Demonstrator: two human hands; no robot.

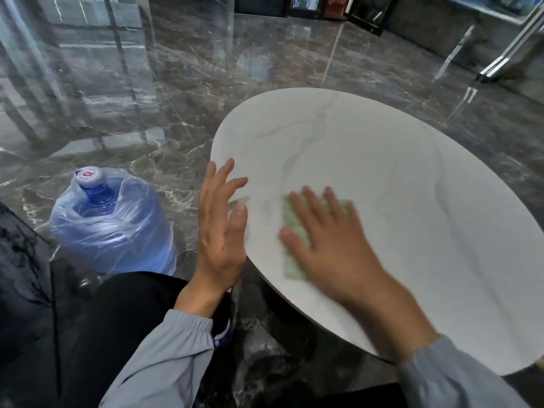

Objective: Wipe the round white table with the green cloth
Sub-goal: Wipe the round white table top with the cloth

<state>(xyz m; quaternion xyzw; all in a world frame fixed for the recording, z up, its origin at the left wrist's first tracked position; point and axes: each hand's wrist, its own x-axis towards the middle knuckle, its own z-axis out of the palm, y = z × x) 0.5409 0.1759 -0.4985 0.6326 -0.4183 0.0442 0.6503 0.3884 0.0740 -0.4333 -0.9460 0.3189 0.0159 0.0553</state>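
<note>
Right hand [332, 254] presses green cloth [291, 267] flat under spread fingers [312, 210] on white table [382, 172]; left hand [220, 228] open at rim.

**Both hands open, right one flat down**

Right hand [326, 240] is palm down, fingers straight and spread, pressing flat on the green cloth [293, 267]. It's a bit blurred. Left hand [222, 222] stands on edge just beside it, palm turned toward the right one, fingers straight and fanned out, holding nothing. Both forearms reach in from the bottom, with light grey sleeves [164, 357] whose elastic cuffs stop at the wrists.
</note>
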